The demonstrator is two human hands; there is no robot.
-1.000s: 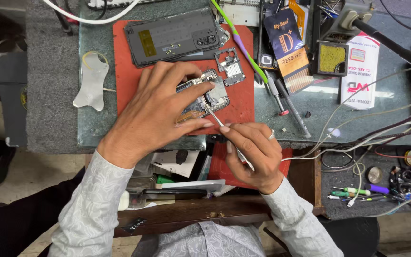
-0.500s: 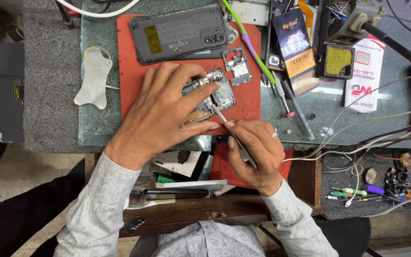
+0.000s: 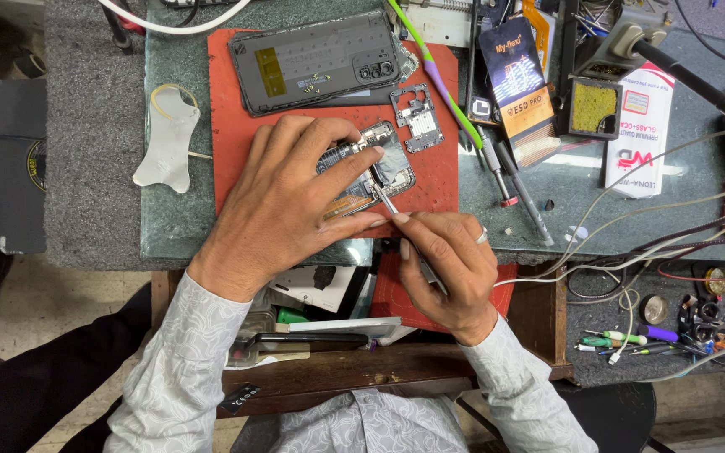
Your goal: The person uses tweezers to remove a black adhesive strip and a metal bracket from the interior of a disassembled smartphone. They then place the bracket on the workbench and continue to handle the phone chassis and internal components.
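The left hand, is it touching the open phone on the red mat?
Touching. The head view shows the left hand lying flat on the open phone, fingers pressing it down.

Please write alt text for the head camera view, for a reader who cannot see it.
Seen from above, a person's left hand presses an opened phone onto a red mat while the right hand works tweezers into it. The phone's grey back cover and a small metal plate lie on the mat above, with tools and cables at right.
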